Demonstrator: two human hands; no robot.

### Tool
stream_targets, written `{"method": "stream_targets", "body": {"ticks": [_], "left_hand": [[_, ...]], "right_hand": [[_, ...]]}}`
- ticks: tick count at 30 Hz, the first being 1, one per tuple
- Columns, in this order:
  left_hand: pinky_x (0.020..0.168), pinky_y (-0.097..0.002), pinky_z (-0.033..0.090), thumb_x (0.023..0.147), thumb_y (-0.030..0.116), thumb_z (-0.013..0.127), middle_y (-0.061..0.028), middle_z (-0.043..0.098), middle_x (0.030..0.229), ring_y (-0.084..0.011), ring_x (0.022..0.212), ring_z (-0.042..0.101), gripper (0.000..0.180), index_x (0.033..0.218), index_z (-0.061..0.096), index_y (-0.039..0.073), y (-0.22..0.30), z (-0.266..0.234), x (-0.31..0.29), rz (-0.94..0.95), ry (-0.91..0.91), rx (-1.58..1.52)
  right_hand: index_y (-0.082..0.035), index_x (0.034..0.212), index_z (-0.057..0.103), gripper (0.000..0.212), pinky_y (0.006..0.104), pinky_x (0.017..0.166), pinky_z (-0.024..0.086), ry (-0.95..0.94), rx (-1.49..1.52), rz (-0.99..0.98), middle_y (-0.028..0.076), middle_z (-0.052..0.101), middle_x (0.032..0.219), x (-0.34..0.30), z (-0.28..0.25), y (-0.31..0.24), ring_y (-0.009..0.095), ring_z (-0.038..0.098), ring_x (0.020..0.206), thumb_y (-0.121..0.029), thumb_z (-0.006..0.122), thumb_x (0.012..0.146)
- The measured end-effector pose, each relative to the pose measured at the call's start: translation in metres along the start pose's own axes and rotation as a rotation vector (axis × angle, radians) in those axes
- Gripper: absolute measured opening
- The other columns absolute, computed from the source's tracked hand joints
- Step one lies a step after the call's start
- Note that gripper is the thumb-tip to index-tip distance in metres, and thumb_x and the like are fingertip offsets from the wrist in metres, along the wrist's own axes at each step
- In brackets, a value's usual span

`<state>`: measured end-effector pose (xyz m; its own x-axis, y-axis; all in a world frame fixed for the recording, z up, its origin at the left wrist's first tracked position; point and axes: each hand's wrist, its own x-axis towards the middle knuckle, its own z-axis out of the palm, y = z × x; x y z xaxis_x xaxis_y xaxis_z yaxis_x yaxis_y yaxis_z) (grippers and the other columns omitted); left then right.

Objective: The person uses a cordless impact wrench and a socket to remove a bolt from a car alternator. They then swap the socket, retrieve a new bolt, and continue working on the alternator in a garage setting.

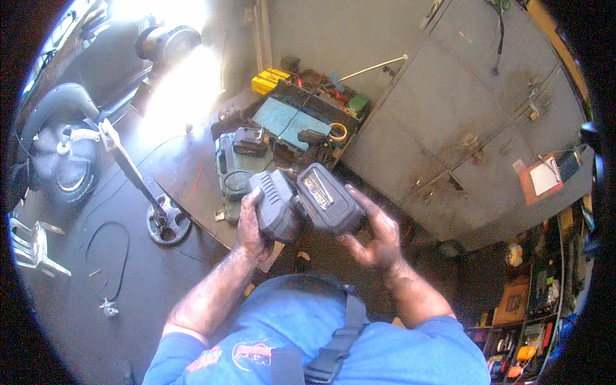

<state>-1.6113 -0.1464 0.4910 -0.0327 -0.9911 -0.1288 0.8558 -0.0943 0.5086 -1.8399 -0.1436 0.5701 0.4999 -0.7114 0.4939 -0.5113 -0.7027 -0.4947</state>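
In front of my chest, my left hand (249, 226) is closed around a dark grey battery charger (272, 197) with a row of vent slots on its face. My right hand (377, 232) grips a dark grey battery pack (326, 200) by its right side, thumb below and fingers along the edge, a label strip turned up. The two pieces sit side by side, close together; whether they touch or are joined I cannot tell. Beyond them a teal tool case (229, 168) lies on the workbench (183, 176), with a black battery pack (250, 138) on top.
A blue toolbox (292, 120), a tape roll (337, 132) and a yellow box (269, 81) crowd the bench's back. Grey metal cabinets (443, 122) stand at right, a clipboard (544, 176) beside them. A steering wheel (168, 221) and white plastic chair (38, 247) are at left.
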Motion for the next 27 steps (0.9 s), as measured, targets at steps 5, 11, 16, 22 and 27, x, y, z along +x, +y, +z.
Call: {"method": "stream_targets", "body": {"ticks": [5, 11, 16, 22, 27], "left_hand": [[0.084, -0.0382, 0.054, 0.093, 0.044, 0.049, -0.0088, 0.062, 0.112, -0.0211, 0.098, 0.063, 0.051, 0.129, 0.050, 0.008, -0.014, 0.008, -0.011, -0.024, -0.010, -0.040], [0.090, -0.0374, 0.050, 0.093, 0.048, 0.048, -0.0085, 0.062, 0.114, -0.0229, 0.101, 0.061, 0.054, 0.130, 0.049, 0.009, -0.025, 0.002, -0.019, -0.105, 0.040, 0.077], [0.088, -0.0359, 0.051, 0.093, 0.043, 0.050, -0.0102, 0.062, 0.113, -0.0213, 0.101, 0.061, 0.052, 0.130, 0.049, 0.007, -0.035, -0.015, -0.015, -0.090, 0.040, 0.164], [0.094, -0.0363, 0.049, 0.091, 0.036, 0.055, -0.0098, 0.057, 0.123, -0.0212, 0.107, 0.059, 0.057, 0.137, 0.040, 0.005, -0.041, -0.027, -0.020, 0.077, -0.037, 0.335], [0.095, -0.0417, 0.048, 0.079, 0.036, 0.069, -0.0166, 0.047, 0.127, -0.0282, 0.115, 0.052, 0.085, 0.142, 0.020, 0.007, -0.017, -0.017, -0.018, 0.201, -0.100, 0.260]], "right_hand": [[-0.003, 0.137, 0.045, 0.072, 0.0406, 0.103, 0.044, 0.011, 0.027, 0.045, 0.020, 0.052, 0.136, 0.005, 0.011, 0.000, 0.035, 0.054, 0.123, -0.016, 0.078, 0.074], [-0.001, 0.140, 0.040, 0.075, 0.0408, 0.111, 0.034, 0.013, 0.300, 0.199, 0.019, 0.047, 0.141, 0.001, 0.031, 0.009, 0.032, 0.043, 0.133, -0.031, 0.075, 0.080], [-0.001, 0.141, 0.041, 0.075, 0.0401, 0.112, 0.029, -0.092, 0.360, 0.365, 0.021, 0.045, 0.142, 0.013, 0.038, 0.021, 0.031, 0.039, 0.135, -0.053, 0.056, 0.090], [-0.003, 0.145, 0.036, 0.075, 0.0390, 0.114, 0.025, -0.127, 0.521, 0.354, 0.020, 0.037, 0.148, 0.023, 0.056, 0.034, 0.031, 0.032, 0.140, -0.042, 0.065, 0.087], [-0.003, 0.151, 0.017, 0.095, 0.0420, 0.116, 0.020, -0.266, 0.698, 0.265, 0.020, 0.027, 0.153, 0.020, 0.042, 0.028, 0.030, 0.025, 0.142, -0.035, 0.073, 0.082]]}}
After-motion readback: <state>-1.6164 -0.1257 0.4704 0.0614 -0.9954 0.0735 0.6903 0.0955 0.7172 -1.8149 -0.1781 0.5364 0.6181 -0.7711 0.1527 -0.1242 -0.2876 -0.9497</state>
